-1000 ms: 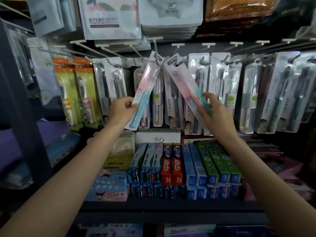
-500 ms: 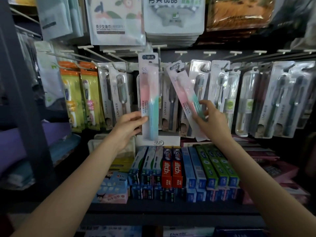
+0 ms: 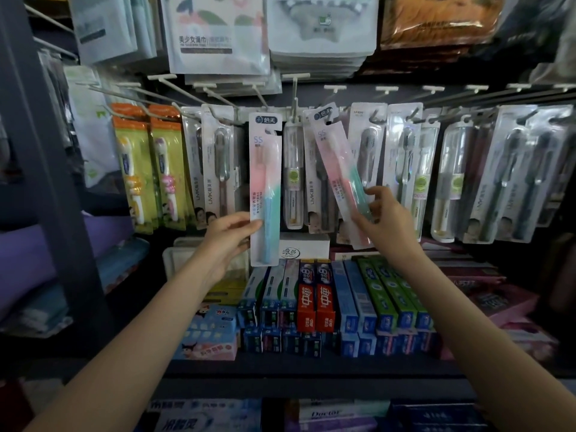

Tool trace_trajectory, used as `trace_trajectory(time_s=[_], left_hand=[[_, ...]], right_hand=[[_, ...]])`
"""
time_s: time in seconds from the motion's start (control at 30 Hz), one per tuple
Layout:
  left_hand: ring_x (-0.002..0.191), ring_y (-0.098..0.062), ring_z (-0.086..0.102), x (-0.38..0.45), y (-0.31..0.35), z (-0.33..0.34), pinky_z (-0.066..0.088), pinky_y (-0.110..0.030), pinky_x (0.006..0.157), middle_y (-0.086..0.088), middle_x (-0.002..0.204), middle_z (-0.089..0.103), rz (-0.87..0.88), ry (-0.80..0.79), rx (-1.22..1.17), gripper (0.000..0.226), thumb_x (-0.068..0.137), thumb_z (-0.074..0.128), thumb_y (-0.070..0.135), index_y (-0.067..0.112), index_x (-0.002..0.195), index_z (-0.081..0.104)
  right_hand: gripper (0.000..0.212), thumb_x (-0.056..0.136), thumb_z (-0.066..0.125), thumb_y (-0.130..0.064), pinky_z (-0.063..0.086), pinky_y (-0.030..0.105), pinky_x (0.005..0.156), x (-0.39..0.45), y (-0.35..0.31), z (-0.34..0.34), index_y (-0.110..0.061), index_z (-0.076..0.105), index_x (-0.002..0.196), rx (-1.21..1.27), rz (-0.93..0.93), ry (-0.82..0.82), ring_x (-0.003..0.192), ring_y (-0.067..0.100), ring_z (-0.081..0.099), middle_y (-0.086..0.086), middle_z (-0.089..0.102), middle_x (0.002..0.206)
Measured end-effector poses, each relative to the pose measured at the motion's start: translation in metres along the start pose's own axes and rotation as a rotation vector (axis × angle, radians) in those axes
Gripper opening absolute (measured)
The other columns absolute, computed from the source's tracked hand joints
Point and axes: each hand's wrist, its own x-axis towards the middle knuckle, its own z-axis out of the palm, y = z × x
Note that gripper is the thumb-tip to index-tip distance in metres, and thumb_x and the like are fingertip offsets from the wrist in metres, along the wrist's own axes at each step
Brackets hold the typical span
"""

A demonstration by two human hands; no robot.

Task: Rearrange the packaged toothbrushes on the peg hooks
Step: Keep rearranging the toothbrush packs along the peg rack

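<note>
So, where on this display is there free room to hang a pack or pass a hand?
Free: the front lengths of the peg hooks at upper right, and of the long hooks above the yellow packs. Crowded: the hanging row overlaps edge to edge, and the toothpaste boxes fill the shelf below.

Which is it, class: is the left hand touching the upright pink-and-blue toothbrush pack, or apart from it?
Touching. The head view shows the left hand pinching the upright toothbrush pack at its lower left edge.

Upright toothbrush pack [image 3: 265, 194] pink-to-teal; tilted pack [image 3: 341, 179] same; toothpaste boxes [image 3: 315, 294] red; kids' packs [image 3: 146, 169] yellow-orange.
</note>
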Motion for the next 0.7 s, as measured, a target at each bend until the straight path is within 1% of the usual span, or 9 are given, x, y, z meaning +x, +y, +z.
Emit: trace_trajectory(time_s=[0.1,0.23,0.4,0.47,0.5,0.53,0.6,0.67,0.7], left_hand=[[0.102,-0.016,0.059,-0.006,0.000,0.011,0.047,-0.028,0.084,-0.001,0.106,0.065,0.044,-0.065,0.083,0.016,0.080,0.066,0.014,0.019,0.095,0.067],[0.090,-0.009,0.064,-0.011,0.008,0.046,0.050,-0.019,0.073,0.004,0.095,0.069,0.127,-0.187,0.147,0.012,0.084,0.063,0.012,0.022,0.091,0.067],[0.087,-0.003,0.061,-0.013,0.020,0.088,0.049,-0.015,0.069,0.011,0.094,0.066,0.305,-0.278,0.283,0.013,0.085,0.063,0.018,0.028,0.093,0.065],[0.095,-0.007,0.060,-0.010,0.026,0.097,0.049,-0.021,0.078,0.009,0.100,0.065,0.385,-0.256,0.290,0.016,0.087,0.060,0.019,0.027,0.099,0.065],[0.098,-0.008,0.059,-0.007,0.028,0.101,0.048,-0.024,0.084,0.008,0.102,0.065,0.423,-0.231,0.288,0.017,0.088,0.059,0.017,0.025,0.101,0.065],[0.097,-0.007,0.058,-0.006,0.030,0.108,0.047,-0.023,0.087,0.006,0.104,0.064,0.458,-0.205,0.289,0.018,0.088,0.058,0.015,0.022,0.103,0.064],[0.090,0.001,0.055,-0.003,0.031,0.124,0.045,-0.011,0.082,0.001,0.107,0.063,0.525,-0.150,0.326,0.021,0.089,0.057,0.010,0.015,0.109,0.061],[0.086,0.005,0.052,0.000,0.031,0.144,0.042,-0.003,0.074,0.001,0.110,0.059,0.587,-0.103,0.378,0.027,0.088,0.058,0.012,0.012,0.115,0.056],[0.087,0.004,0.052,0.001,0.030,0.153,0.042,-0.003,0.073,0.002,0.111,0.057,0.610,-0.076,0.399,0.031,0.087,0.060,0.014,0.012,0.117,0.054]], right_hand=[[0.042,0.083,0.064,-0.025,0.051,0.027,0.079,-0.002,-0.008,-0.002,-0.009,0.049,0.119,0.051,-0.022,0.071,0.089,0.012,0.054,0.002,0.056,0.106],[0.040,0.084,0.065,-0.027,0.052,0.023,0.082,-0.004,-0.028,-0.001,-0.010,0.050,0.117,0.324,-0.027,-0.091,0.096,0.011,0.059,-0.001,0.061,0.103],[0.017,0.089,0.057,-0.006,0.055,0.031,0.076,0.000,-0.020,-0.016,-0.006,0.047,0.103,0.639,0.126,-0.084,0.085,0.017,0.064,0.010,0.067,0.095],[0.011,0.089,0.052,-0.004,0.053,0.040,0.075,0.003,-0.003,-0.031,-0.005,0.047,0.099,0.724,0.220,-0.012,0.083,0.016,0.061,0.010,0.065,0.094],[0.006,0.088,0.049,-0.005,0.052,0.039,0.070,0.004,0.006,-0.040,-0.009,0.049,0.092,0.739,0.267,0.055,0.079,0.014,0.058,0.006,0.061,0.088],[0.011,0.087,0.047,-0.006,0.047,0.032,0.064,0.005,0.017,-0.049,-0.015,0.049,0.083,0.704,0.314,0.142,0.073,0.012,0.053,0.001,0.056,0.080],[0.019,0.088,0.042,-0.009,0.034,0.026,0.059,0.006,0.041,-0.064,-0.017,0.044,0.070,0.553,0.375,0.271,0.062,0.010,0.041,-0.002,0.044,0.068],[0.019,0.088,0.041,-0.012,0.030,0.027,0.058,0.006,0.064,-0.076,-0.012,0.045,0.070,0.397,0.387,0.314,0.058,0.012,0.038,0.001,0.041,0.062],[0.019,0.088,0.042,-0.014,0.031,0.027,0.059,0.006,0.074,-0.082,-0.010,0.047,0.070,0.331,0.378,0.326,0.059,0.014,0.039,0.003,0.043,0.062]])
